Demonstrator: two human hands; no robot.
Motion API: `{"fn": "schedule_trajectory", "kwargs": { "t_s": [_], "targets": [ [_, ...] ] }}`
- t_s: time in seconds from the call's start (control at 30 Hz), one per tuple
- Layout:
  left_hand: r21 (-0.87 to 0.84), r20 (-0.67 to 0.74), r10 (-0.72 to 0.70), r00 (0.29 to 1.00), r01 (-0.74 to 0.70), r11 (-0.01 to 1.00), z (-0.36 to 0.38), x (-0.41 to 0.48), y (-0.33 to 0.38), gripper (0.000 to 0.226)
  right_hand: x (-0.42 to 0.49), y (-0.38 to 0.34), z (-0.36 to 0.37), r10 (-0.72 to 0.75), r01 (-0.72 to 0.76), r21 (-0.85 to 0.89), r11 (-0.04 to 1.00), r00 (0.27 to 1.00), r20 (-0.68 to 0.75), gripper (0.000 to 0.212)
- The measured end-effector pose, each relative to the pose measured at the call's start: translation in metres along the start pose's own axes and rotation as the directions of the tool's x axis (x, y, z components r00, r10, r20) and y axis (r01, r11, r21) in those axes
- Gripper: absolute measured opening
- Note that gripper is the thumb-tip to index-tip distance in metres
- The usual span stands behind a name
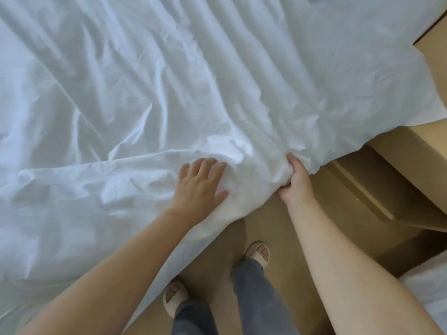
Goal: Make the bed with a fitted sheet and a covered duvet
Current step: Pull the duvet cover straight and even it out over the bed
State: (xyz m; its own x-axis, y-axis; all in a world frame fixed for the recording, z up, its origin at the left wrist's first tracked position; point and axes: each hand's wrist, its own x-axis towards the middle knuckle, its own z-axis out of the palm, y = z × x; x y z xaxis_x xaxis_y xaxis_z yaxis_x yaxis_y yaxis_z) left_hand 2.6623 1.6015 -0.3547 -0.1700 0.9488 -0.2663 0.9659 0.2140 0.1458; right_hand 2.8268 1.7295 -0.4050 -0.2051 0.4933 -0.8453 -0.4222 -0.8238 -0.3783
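A wrinkled white covered duvet (145, 93) spreads over the bed and fills most of the view. Its near corner bunches up at the bed's edge. My left hand (200, 184) lies flat on top of that bunched corner, fingers straight and spread. My right hand (296, 182) grips the corner's edge from the side, fingers curled into the fabric. The fitted sheet is hidden under the duvet.
A tan wooden bedside unit (377, 189) stands right of the corner. Tan floor (278, 226) lies below, with my feet in pale slippers (260, 253) and grey trousers. More white fabric (425, 286) shows at the lower right.
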Motion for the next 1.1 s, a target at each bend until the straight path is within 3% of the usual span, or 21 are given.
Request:
{"fn": "schedule_trajectory", "kwargs": {
  "t_s": [0.1, 0.17, 0.3, 0.37, 0.43, 0.53, 0.6, 0.67, 0.7, 0.77, 0.8, 0.87, 0.97, 1.03, 1.1],
  "targets": [
    [-0.016, 0.035, -0.095, 0.995, 0.096, 0.995, 0.001, 0.019, 0.007, 0.030, 0.005, -0.027, 0.004, -0.093, 0.088, 0.057, 0.994, 0.991, 0.098, 0.029],
    [-0.080, -0.012, -0.156, 0.988, 0.154, 0.985, -0.003, 0.031, 0.008, 0.021, 0.006, -0.047, 0.014, -0.156, 0.137, 0.116, 0.984, 0.973, 0.168, 0.030],
    [-0.436, -0.056, -0.349, 0.935, 0.291, 0.851, -0.020, 0.054, 0.012, 0.016, 0.006, -0.076, 0.043, -0.200, 0.167, 0.163, 0.972, 0.955, 0.219, 0.038],
    [-0.544, -0.069, -0.321, 0.945, 0.234, 0.806, -0.031, 0.064, 0.017, 0.014, 0.007, -0.084, 0.055, -0.154, 0.131, 0.137, 0.982, 0.973, 0.173, 0.047],
    [-0.525, -0.038, -0.199, 0.979, 0.150, 0.838, -0.039, 0.078, 0.024, 0.038, 0.008, -0.089, 0.067, -0.096, 0.084, 0.085, 0.993, 0.985, 0.145, 0.044],
    [-0.446, -0.043, -0.083, 0.996, 0.055, 0.893, -0.044, 0.099, 0.032, 0.021, 0.008, -0.102, 0.088, -0.098, 0.104, -0.089, 0.991, 0.992, 0.074, 0.026],
    [-0.539, -0.070, -0.120, 0.990, 0.064, 0.840, -0.053, 0.111, 0.031, 0.017, 0.006, -0.114, 0.102, -0.189, 0.170, -0.218, 0.961, 0.980, -0.069, 0.030],
    [-0.716, -0.119, -0.272, 0.955, 0.107, 0.690, -0.074, 0.122, 0.022, 0.020, 0.004, -0.128, 0.118, -0.403, 0.332, -0.319, 0.888, 0.895, -0.192, 0.043],
    [-0.775, -0.193, -0.370, 0.909, 0.091, 0.625, -0.088, 0.129, 0.015, 0.024, 0.001, -0.134, 0.130, -0.532, 0.451, -0.358, 0.817, 0.831, -0.166, 0.040],
    [-0.793, -0.356, -0.516, 0.779, 0.041, 0.608, -0.112, 0.145, -0.004, 0.023, -0.006, -0.141, 0.154, -0.689, 0.610, -0.433, 0.664, 0.724, -0.037, 0.033],
    [-0.781, -0.378, -0.540, 0.752, 0.053, 0.622, -0.121, 0.155, -0.015, 0.019, -0.006, -0.143, 0.164, -0.718, 0.643, -0.448, 0.621, 0.696, 0.005, 0.033],
    [-0.729, -0.292, -0.557, 0.778, 0.196, 0.656, -0.127, 0.174, -0.035, 0.012, 0.000, -0.141, 0.172, -0.654, 0.608, -0.430, 0.668, 0.755, 0.051, 0.039],
    [-0.583, -0.175, -0.558, 0.811, 0.372, 0.722, -0.110, 0.192, -0.058, 0.013, 0.020, -0.130, 0.155, -0.474, 0.430, -0.449, 0.783, 0.880, 0.017, 0.046],
    [-0.515, -0.160, -0.516, 0.842, 0.374, 0.771, -0.094, 0.197, -0.064, 0.013, 0.031, -0.118, 0.130, -0.405, 0.335, -0.415, 0.846, 0.910, -0.090, 0.043],
    [-0.481, -0.138, -0.477, 0.868, 0.362, 0.798, -0.079, 0.201, -0.064, 0.014, 0.041, -0.108, 0.108, -0.338, 0.234, -0.349, 0.907, 0.900, -0.276, 0.063]
  ]
}}
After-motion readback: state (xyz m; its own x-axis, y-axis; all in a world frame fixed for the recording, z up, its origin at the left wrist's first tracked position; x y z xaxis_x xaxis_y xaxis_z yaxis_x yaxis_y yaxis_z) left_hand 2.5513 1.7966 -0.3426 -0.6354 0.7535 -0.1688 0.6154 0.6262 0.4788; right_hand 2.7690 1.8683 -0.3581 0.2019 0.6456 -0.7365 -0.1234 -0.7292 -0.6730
